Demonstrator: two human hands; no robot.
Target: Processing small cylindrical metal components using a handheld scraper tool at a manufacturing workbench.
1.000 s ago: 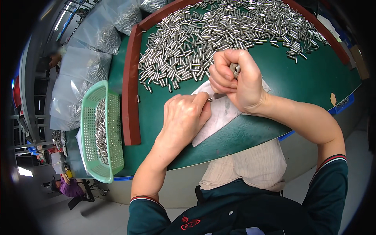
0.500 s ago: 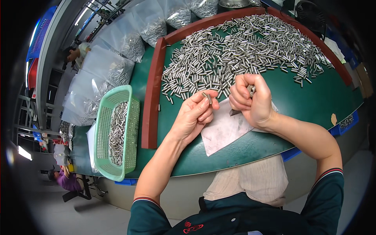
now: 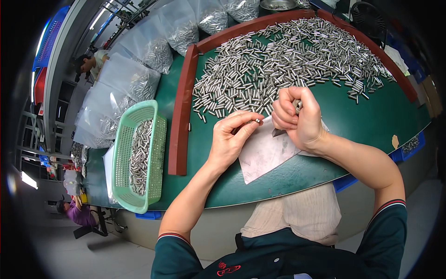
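My left hand pinches a small metal pin between thumb and fingers, its round end showing. Beside it, my right hand is closed in a fist. Something grey and metallic shows at the top of the fist, and a dark pointed piece sticks out below; I cannot make out what it is. Both hands are above a whitish, stained sheet on the green table. Just beyond them lies a broad spread of loose metal pins.
Dark red wooden bars border the pins. At left stands a light green plastic basket partly filled with pins. Clear bags of pins line the far left edge. A black fan stands at the back right, and a person sits at far left.
My left hand has turned, fingers now on top, so the pin that stood up at a slant points its end outward. The right fist stays almost still.
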